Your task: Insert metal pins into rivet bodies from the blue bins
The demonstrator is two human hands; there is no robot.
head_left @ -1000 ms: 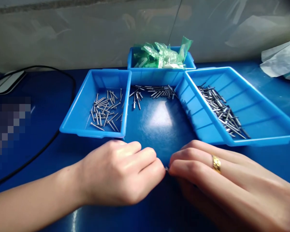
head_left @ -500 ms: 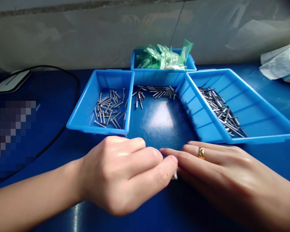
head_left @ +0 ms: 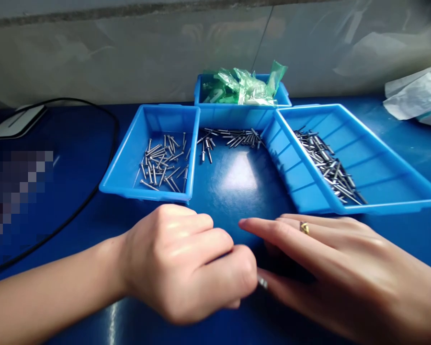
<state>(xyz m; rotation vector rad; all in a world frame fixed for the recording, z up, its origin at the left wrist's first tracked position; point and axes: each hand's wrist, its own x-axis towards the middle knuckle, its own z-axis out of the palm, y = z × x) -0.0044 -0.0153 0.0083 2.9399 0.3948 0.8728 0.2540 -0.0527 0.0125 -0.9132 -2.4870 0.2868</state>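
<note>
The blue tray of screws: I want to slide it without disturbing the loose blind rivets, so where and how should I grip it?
Probably mid-length on the tray's left rim, coming from the left and pinching the edge. That rim stands above the screws, which lie low inside; loose blind rivets lie close on its right, and the left hand is just in front.

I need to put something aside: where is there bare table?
Bare: the glossy table between the screw box and pin box, nearer than the loose pins; also between the pin box and crumpled white sheet. Crowded: around the loose pins, and in front, where the left hand and right hand nearly meet.
</note>
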